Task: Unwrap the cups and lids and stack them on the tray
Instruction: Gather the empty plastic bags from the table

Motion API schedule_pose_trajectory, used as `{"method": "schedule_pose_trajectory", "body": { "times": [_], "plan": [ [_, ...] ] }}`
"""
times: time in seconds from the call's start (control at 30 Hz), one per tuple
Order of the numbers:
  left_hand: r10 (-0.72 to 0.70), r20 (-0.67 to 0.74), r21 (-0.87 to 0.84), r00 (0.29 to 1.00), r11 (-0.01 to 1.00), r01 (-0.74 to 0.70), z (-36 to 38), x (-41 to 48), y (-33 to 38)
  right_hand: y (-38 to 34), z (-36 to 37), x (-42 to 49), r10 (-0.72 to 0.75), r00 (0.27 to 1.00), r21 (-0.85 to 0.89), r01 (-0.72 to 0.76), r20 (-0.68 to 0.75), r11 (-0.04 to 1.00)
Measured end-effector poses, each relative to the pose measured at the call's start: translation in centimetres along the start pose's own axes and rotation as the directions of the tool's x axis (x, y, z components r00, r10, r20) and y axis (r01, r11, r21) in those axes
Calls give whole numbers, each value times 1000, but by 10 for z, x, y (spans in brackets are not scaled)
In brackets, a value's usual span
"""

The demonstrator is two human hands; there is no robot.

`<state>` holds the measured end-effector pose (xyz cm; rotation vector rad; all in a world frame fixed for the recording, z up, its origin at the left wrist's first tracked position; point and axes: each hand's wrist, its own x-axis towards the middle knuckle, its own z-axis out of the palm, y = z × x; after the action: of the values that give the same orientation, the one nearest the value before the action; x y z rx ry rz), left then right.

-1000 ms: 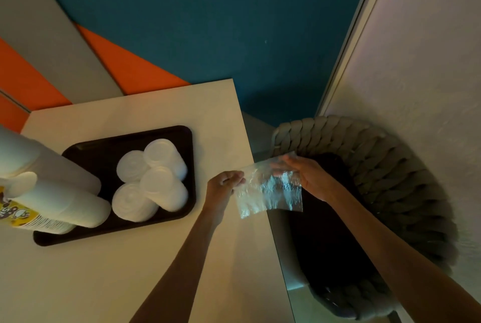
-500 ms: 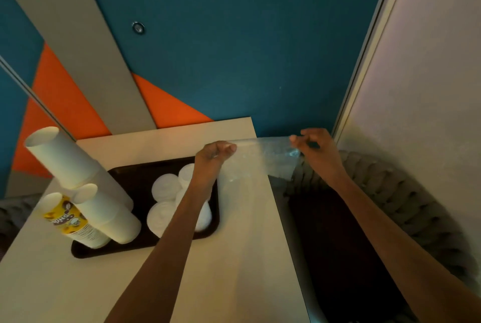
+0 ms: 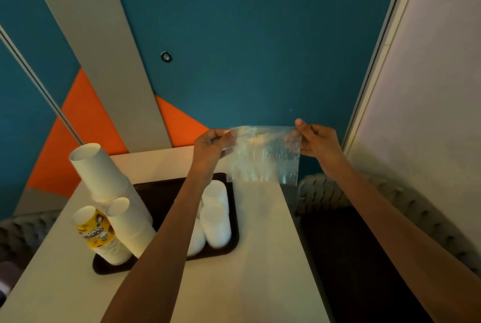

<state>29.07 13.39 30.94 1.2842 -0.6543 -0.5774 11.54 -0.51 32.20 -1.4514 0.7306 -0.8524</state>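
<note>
A clear plastic wrapper (image 3: pixel 263 156) hangs flat in the air above the table's far right corner. My left hand (image 3: pixel 212 144) pinches its top left corner and my right hand (image 3: pixel 316 141) pinches its top right corner. Below, a dark tray (image 3: pixel 166 192) holds stacks of white lids (image 3: pixel 216 221) on its right side, partly hidden by my left forearm. On the tray's left stand a tall stack of white cups (image 3: pixel 104 174), a shorter white stack (image 3: pixel 130 226) and a yellow printed stack (image 3: pixel 99 236).
The beige table (image 3: pixel 260 257) ends just right of the tray. A dark seat with a grey knitted rim (image 3: pixel 325 192) sits right of the table, below a pale wall (image 3: pixel 429 114). A blue, orange and grey wall stands behind.
Both hands have lifted the wrapper higher and stretched it flat between them. The view has tilted up, so the tray and cups sit lower in the frame.
</note>
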Motion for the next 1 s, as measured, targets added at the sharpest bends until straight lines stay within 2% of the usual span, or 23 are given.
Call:
{"method": "schedule_pose_trajectory", "body": {
  "times": [0.13,0.3,0.43,0.53,0.63,0.7,0.77,0.87,1.0],
  "plan": [
    [21,-41,-21,999,1000,-22,-8,-1,1,2,10,-3,87,993,92,-94,75,991],
    [24,-113,-38,993,999,-29,-20,-4,-3,13,30,-13,205,942,235,-270,268,934],
    [8,-144,-25,990,1000,-12,-32,-5,-6,29,41,-18,307,875,185,-395,375,900],
    [-24,-148,-25,989,999,21,-40,-8,-7,39,47,-22,337,860,66,-389,383,919],
    [-148,-136,-82,980,987,138,-53,-13,-9,42,55,-25,326,872,66,-374,364,925],
    [-287,-56,-91,956,955,282,-65,-17,-14,43,61,-26,325,875,75,-374,358,924],
    [-374,37,7,927,927,374,-76,-23,-19,44,66,-27,327,875,77,-376,357,923],
    [-383,83,108,920,921,373,-89,-32,-24,46,75,-31,332,874,78,-382,355,921],
    [-334,106,83,936,941,327,-107,-37,-24,50,87,-37,342,867,71,-391,361,918]
  ]
}}
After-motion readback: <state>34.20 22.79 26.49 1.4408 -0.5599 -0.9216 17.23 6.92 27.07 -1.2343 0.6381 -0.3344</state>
